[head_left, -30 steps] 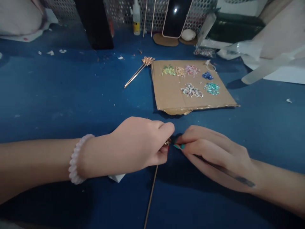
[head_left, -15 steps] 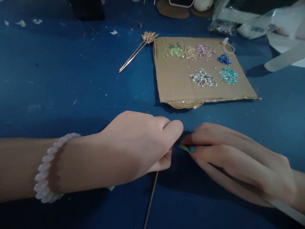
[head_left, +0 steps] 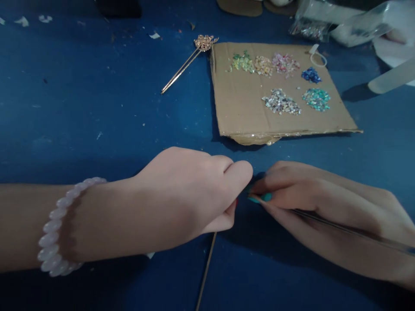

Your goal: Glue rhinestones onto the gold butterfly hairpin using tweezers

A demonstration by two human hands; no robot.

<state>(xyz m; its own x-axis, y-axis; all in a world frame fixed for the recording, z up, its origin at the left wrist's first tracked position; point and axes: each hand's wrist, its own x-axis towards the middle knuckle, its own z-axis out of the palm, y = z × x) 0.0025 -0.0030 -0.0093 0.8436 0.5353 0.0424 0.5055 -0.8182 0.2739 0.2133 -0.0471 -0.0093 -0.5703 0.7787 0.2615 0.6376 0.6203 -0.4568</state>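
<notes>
My left hand [head_left: 191,194], with a pale bead bracelet [head_left: 55,229] at the wrist, is closed in a fist near the middle. A thin metal rod [head_left: 206,272] comes out below its curled fingers; its upper end is hidden in the hand. Just to the right, my right hand [head_left: 324,216] is pinched, its green-nailed fingertips close to the left fingers. A slim metal tool [head_left: 337,226] lies along the right palm, held in the fingers; its tip is hidden.
Cardboard [head_left: 243,106] beyond my hands bears several piles of coloured flakes and a white loop [head_left: 319,58]. A gold hairpin [head_left: 181,71] lies at its left corner. Plastic bags [head_left: 311,28] and a translucent tube [head_left: 391,77] are at the upper right.
The view has shifted slightly, so the cardboard and hairpin sit a little higher. My right hand has turned slightly with the tool, which now lies flatter. My left hand keeps its grip.
</notes>
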